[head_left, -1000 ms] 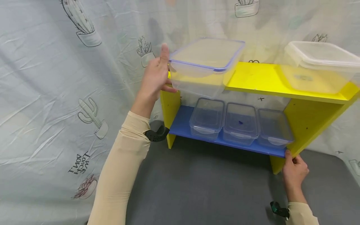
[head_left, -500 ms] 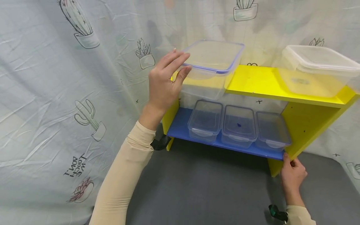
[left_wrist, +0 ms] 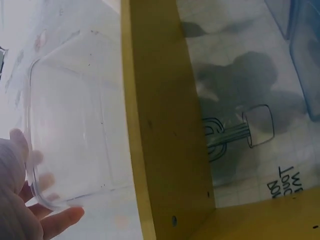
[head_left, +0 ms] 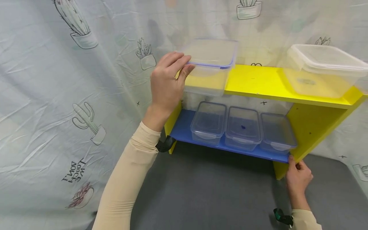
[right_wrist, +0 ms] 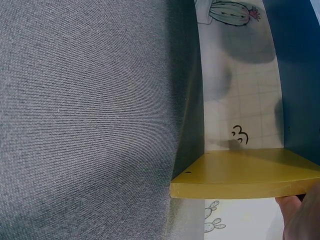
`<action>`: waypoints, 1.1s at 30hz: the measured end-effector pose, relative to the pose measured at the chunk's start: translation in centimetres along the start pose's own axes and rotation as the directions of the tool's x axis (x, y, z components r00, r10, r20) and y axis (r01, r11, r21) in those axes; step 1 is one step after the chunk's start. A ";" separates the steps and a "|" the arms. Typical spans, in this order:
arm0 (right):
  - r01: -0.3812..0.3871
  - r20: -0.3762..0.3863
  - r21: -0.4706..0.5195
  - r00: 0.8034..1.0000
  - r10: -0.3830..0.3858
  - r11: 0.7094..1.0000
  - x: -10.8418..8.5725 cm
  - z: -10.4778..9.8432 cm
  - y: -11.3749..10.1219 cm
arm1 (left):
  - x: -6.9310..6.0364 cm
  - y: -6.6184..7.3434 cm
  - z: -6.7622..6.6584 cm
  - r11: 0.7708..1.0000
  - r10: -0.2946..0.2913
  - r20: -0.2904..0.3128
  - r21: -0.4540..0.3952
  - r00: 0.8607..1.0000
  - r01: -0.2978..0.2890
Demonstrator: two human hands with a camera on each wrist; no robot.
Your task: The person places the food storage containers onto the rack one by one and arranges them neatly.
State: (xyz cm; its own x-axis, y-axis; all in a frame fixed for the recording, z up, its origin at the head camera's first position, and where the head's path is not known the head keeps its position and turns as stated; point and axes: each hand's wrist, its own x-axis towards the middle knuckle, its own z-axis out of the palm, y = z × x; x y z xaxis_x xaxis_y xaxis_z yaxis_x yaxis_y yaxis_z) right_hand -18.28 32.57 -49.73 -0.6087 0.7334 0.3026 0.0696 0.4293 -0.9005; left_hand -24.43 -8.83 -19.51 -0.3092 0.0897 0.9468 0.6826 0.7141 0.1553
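Observation:
On the left of the yellow upper board [head_left: 256, 80] stands a clear plastic food container with a blue-edged lid [head_left: 214, 54]. My left hand [head_left: 167, 83] grips it at its left front corner. In the left wrist view, thumb and fingers lie around the edge of that clear container [left_wrist: 80, 120]. At the lower right, my right hand [head_left: 299, 179] holds the shelf's yellow side panel [head_left: 313, 127] near the end of the blue board. The right wrist view catches only part of the right hand [right_wrist: 302, 215], against the panel's edge.
Three clear lidded containers [head_left: 242, 127] stand side by side on the blue lower board [head_left: 184, 123]. A larger container with a whitish lid [head_left: 327, 60] stands at the upper right. A cactus-print curtain [head_left: 115, 80] hangs behind. The unit stands on a dark grey surface [head_left: 215, 191].
My left hand turned from an upright thumb at the container's side to a grip on its corner. The blue-edged container then shifted left a little. My right hand stays on the shelf.

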 end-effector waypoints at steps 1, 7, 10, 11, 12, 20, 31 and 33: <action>0.001 0.001 0.005 1.000 -0.001 1.000 0.0 0.0 0.0 | 0.0 -0.1 0.0 1.000 -0.009 -0.001 0.009 1.000 0.009; 0.001 0.000 0.038 1.000 -0.001 0.999 -0.1 0.2 0.1 | 0.2 -0.7 0.2 0.998 -0.055 0.003 0.032 0.998 0.055; -0.007 0.001 0.039 1.000 0.007 0.999 -0.1 0.2 0.0 | 0.4 -0.9 0.4 0.997 -0.079 0.011 0.025 0.997 0.079; -0.010 0.004 0.037 1.000 0.010 0.999 -0.1 0.2 0.0 | 0.4 -1.0 0.5 0.996 -0.088 0.014 0.022 0.996 0.088; -0.013 0.006 0.035 1.000 0.013 0.999 -0.1 0.2 0.0 | 0.5 -1.1 0.6 0.995 -0.094 0.017 0.021 0.995 0.094; 0.009 0.002 0.013 1.000 -0.009 1.000 -0.1 0.1 0.0 | 0.8 -1.8 1.4 0.992 -0.124 0.037 0.035 0.992 0.123; -0.021 0.005 0.013 1.000 0.021 1.000 -0.1 -0.2 -0.3 | 1.3 -2.2 1.9 0.985 -0.168 0.087 0.064 0.982 0.163; -0.033 0.009 0.015 0.999 0.033 0.999 -0.2 -0.3 -0.4 | 1.3 -2.2 1.9 0.984 -0.172 0.093 0.069 0.981 0.165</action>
State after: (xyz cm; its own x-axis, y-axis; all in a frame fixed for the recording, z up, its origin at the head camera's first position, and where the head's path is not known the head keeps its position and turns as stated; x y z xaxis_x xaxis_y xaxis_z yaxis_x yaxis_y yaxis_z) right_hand -18.00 32.43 -49.36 -0.6135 0.7421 0.2699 0.0781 0.3971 -0.9144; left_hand -27.60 -8.98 -19.13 -0.4822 0.0303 0.8755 0.5743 0.7656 0.2898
